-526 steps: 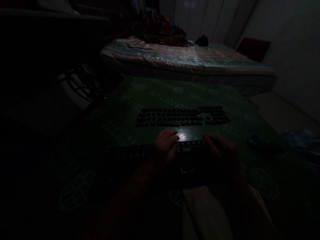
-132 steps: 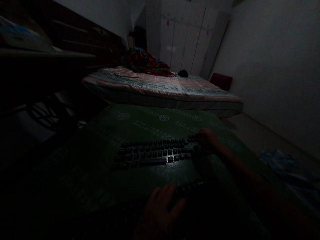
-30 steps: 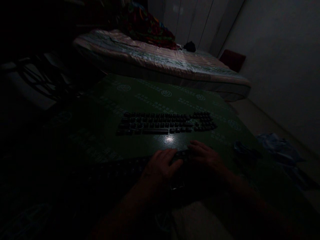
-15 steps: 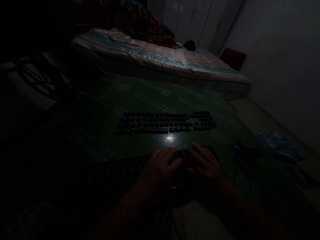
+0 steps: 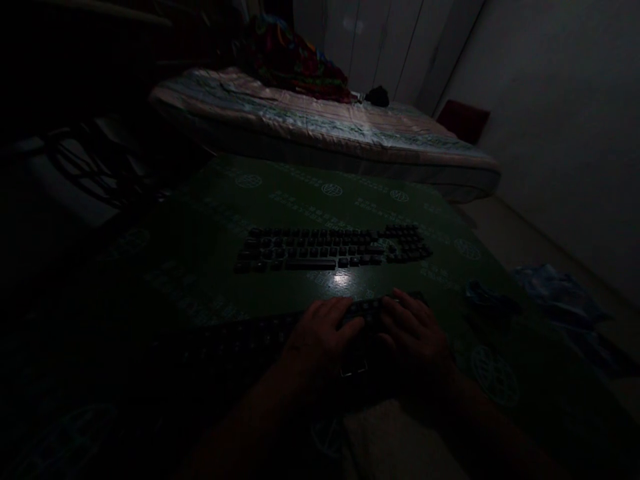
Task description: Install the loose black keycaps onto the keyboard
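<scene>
A dark keyboard [image 5: 235, 343] lies tilted at the near side of the green table, its lower part lost in shadow. My left hand [image 5: 320, 333] bends its fingers over the keyboard right of its middle, thumb pointing right. Close by, my right hand [image 5: 415, 333] is curled over the keyboard's right part, fingers together; anything small in its fingertips is too dark to make out. Between the hands a thin bright rectangular outline [image 5: 354, 368] shows. Beyond them, loose black keycaps [image 5: 310, 252] sit in rows in a keyboard layout, with a long space bar [image 5: 310, 265] in front.
The green table [image 5: 200, 293] bears pale printed globes and lettering. A dark crumpled item [image 5: 485, 297] lies at its right side, and cloth [image 5: 555, 293] lies farther right. Behind stands a bed [image 5: 320, 133] with a red patterned blanket [image 5: 300, 70]. The room is very dim.
My right hand has shifted slightly to the right, widening the gap between the hands. My left hand stays nearly in place. The view has tipped a little, and the keycap rows look unchanged.
</scene>
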A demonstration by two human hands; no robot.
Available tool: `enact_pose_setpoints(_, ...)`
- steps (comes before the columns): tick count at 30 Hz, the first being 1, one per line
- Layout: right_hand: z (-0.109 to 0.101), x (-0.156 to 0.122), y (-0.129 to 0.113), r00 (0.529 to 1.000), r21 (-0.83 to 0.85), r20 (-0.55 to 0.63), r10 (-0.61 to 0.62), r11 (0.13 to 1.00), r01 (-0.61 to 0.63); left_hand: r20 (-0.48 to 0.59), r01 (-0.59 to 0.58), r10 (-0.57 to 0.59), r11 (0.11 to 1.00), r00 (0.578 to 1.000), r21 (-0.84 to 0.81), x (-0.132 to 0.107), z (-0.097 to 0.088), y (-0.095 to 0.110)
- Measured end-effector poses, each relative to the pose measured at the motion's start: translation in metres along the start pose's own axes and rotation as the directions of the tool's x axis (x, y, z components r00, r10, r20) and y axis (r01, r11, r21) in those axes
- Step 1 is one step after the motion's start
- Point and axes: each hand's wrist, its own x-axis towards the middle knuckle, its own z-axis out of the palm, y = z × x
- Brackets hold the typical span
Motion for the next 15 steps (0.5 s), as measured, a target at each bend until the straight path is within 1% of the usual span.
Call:
enact_pose_setpoints(4,0.001,0.001,-0.001,0.999,0.016,0.033,-0.007,1.000,0.006,0.005,0.000,0.000,1.000,1.000,-0.007,-0.001,0.000,0.000)
enact_pose_setpoints(7,0.001,-0.001,-0.001,1.000,0.030,0.017,-0.025,0.999,0.024,0.016,0.023,-0.023,1.000,1.000,0.002,-0.002,-0.001,0.003)
enact_pose_setpoints(8,0.002,-0.003,-0.001,0.999,0.037,-0.001,-0.033,0.999,0.033,0.028,0.028,-0.028,1.000,0.999,0.010,-0.003,-0.001,0.005)
enact_pose_setpoints(11,0.004,-0.015,0.005,0.998,0.103,0.012,-0.057,0.993,0.056,0.075,0.036,-0.037,0.999,0.997,0.022,-0.005,0.000,0.009)
enact_pose_setpoints(12,0.006,-0.020,0.007,0.998,0.129,-0.008,-0.066,0.989,0.066,0.088,0.039,-0.041,0.999,0.995,0.027,-0.007,0.002,0.010)
enact_pose_setpoints(14,0.011,-0.029,0.014,0.996,0.189,0.006,-0.085,0.979,0.083,0.117,0.045,-0.051,0.998,0.992,0.054,-0.009,0.004,0.010)
enact_pose_setpoints(15,0.013,-0.033,0.016,0.992,0.215,0.013,-0.126,0.969,0.120,0.137,0.026,-0.033,0.998,0.990,0.057,-0.009,0.005,0.010)
